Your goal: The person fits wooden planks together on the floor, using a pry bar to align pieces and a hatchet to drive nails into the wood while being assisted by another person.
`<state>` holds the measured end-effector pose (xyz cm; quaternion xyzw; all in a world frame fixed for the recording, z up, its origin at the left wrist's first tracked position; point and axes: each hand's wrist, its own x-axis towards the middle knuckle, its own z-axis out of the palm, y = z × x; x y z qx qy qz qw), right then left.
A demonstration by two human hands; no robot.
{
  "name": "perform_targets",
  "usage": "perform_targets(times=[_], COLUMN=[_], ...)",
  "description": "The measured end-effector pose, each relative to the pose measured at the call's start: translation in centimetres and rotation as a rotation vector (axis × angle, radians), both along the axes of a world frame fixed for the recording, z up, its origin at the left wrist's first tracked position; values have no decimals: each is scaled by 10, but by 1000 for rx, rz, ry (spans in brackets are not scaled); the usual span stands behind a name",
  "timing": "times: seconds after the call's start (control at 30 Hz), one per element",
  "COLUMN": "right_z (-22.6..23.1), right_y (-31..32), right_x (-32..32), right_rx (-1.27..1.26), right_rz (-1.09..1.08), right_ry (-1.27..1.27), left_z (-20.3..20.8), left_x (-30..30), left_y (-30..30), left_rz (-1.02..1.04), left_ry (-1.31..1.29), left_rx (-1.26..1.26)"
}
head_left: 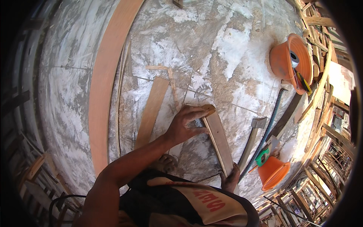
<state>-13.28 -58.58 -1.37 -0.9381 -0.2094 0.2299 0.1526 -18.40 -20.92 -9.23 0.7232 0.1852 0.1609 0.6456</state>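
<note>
My left hand (pixel 186 124) reaches forward from the lower left and grips the upper end of a short wooden board (pixel 219 142). The board stands on its edge on the stained plywood deck (pixel 230 49) and runs down toward my bare foot (pixel 230 178), which touches its near end. My other foot (pixel 165 162) rests on the deck just left of it. My right hand is not in view.
A long reddish plank (pixel 103 90) and a shorter plank (pixel 152 110) lie to the left. At right are a hammer-like tool (pixel 252 137), a dark pry bar (pixel 269 126), a green tape measure (pixel 262 157), a small orange bucket (pixel 273 172) and a larger orange bucket (pixel 289 62) holding tools. Timber scaffolding lines the deck's edge at right.
</note>
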Motion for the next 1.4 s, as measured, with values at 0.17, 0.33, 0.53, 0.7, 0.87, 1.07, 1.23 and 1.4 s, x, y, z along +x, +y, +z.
perform_targets(times=[0.17, 0.33, 0.53, 0.7, 0.87, 1.07, 1.23, 1.4], right_z=[-1, -5, -15, -18, -11, -14, 2, 8], right_y=[-2, -5, -13, -20, -6, -11, 8, 6], right_x=[-1, -2, -5, -7, -8, -5, -1, -2], right_rx=[-10, -35, -16, -30, -17, -2, -89, -121], right_rz=[-9, 11, -26, -22, 0, 11, -39, -85], right_ry=[9, -41, -78, -70, -71, -102, -227, -269], left_z=[-3, -8, -10, -9, 0, 15, -14, -13], left_x=[-1, -4, -2, -4, -4, 31, 63, 87], left_y=[-14, -14, -7, -9, -10, 10, 2, -5], left_rz=[151, 106, 59, 31, 24, -74, 21, 32], left_ry=[47, 103, 108, 104, 31, -129, -192, -179], left_rx=[-170, -145, 60, 40, 82, 196, 96, 98])
